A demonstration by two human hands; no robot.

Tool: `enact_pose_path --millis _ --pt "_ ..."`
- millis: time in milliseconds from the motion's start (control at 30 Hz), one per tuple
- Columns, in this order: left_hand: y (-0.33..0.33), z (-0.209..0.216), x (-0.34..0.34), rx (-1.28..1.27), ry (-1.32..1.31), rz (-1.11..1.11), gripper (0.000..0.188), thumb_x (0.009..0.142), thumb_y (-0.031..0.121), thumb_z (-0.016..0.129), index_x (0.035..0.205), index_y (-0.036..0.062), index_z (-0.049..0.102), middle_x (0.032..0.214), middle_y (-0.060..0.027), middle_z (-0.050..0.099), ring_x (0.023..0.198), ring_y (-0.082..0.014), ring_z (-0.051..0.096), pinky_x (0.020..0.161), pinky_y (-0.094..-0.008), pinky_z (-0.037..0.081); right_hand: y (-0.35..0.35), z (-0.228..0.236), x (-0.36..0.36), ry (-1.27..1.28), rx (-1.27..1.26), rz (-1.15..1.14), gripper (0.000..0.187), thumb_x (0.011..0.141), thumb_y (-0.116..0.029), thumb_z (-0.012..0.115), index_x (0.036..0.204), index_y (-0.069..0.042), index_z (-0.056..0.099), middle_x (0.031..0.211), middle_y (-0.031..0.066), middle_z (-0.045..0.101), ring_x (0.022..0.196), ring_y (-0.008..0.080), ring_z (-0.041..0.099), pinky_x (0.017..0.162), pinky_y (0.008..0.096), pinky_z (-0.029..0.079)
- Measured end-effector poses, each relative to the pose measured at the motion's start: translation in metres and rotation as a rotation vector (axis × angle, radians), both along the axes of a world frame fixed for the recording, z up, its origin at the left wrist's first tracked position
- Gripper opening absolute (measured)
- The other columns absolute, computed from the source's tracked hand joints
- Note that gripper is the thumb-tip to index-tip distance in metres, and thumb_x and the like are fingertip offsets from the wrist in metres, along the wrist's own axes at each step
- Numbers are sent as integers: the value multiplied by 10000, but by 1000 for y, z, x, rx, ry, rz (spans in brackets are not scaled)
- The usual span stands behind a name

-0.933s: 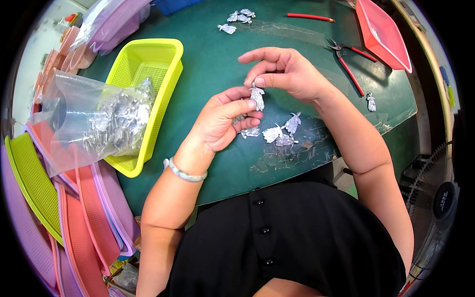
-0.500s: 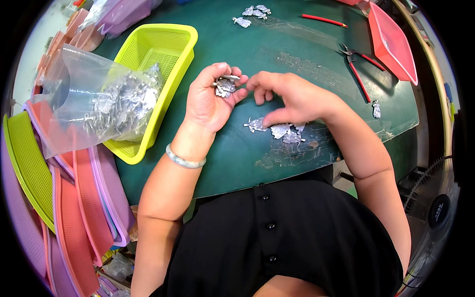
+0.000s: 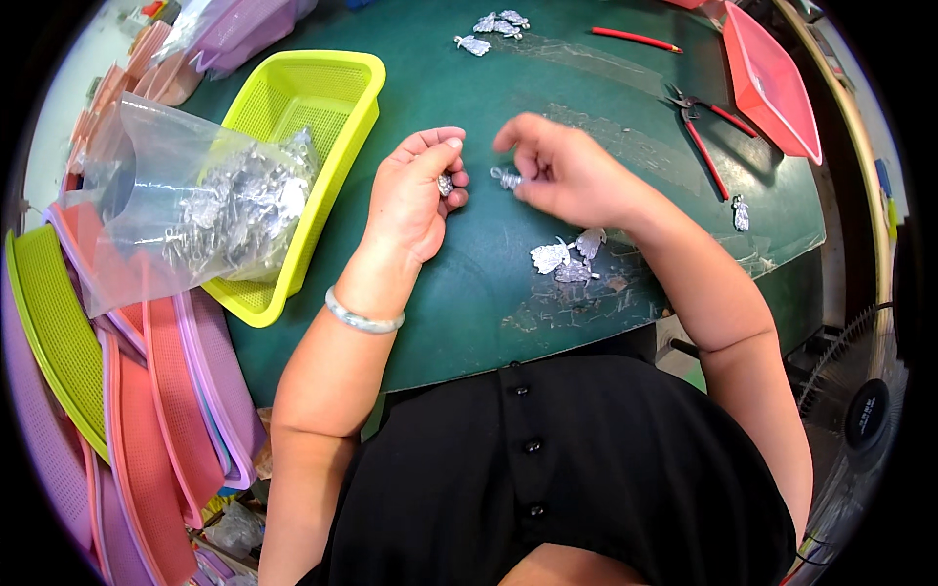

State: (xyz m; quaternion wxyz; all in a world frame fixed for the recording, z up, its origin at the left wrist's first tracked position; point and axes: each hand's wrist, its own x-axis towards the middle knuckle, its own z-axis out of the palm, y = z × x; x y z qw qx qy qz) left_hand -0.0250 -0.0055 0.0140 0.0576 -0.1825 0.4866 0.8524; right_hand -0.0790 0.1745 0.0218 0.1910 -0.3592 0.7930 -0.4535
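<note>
My left hand [image 3: 420,190], with a pale bangle [image 3: 362,311] at the wrist, is closed round silvery metal charms [image 3: 446,185]; only a bit of them shows between the fingers. To its right, my right hand [image 3: 562,166] pinches one metal charm [image 3: 505,178] with a small loop at its end, held above the table. Below that hand a little group of similar charms [image 3: 562,259] lies on the green tabletop [image 3: 440,313]. Farther back is another small group of charms [image 3: 491,24], and a single charm [image 3: 741,213] lies at the right.
A yellow-green basket [image 3: 337,146] at left holds a clear plastic bag [image 3: 147,186] full of charms. Stacked pink and purple baskets [image 3: 156,430] stand beside the table. Red-handled cutters [image 3: 699,132], a red handle-like rod [image 3: 635,39] and a pink tray [image 3: 767,88] lie right. A fan [image 3: 860,420] stands lower right.
My right hand has picked one charm from the near group and lifted it toward my left hand. The fingers of my left hand have closed further over its charms.
</note>
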Motion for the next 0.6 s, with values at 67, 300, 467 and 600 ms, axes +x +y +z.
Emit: enact_pose_path --millis 67,300,467,600 --pt "3 4 1 -40 -25 -47 135 834 102 558 948 33 536 719 -8 513 593 -85 468 467 -192 358 4 -7 -11 -263 -205 -73 301 720 18 602 998 17 485 674 -8 476 619 63 466 529 216 388" --pt "14 3 8 -36 -9 -193 95 822 125 591 879 53 565 759 -7 556 574 -56 452 458 -181 334 -1 1 -8 -605 -500 -141 286 793 23 550 1068 46 475 777 50 558 683 102 541 620 223 456" --pt "12 1 6 5 -29 -205 103 841 144 559 865 44 567 759 -24 572 571 -62 457 459 -183 338 2 3 -13 -452 -455 -162 275 831 -8 516 1102 29 487 863 67 583 725 109 549 652 230 463" --pt "13 5 9 23 -33 -273 116 851 142 536 861 32 570 750 -34 574 572 -66 463 462 -183 343 3 4 -14 -403 -485 -173 288 833 -27 524 1118 10 509 889 69 609 758 98 545 663 230 460"
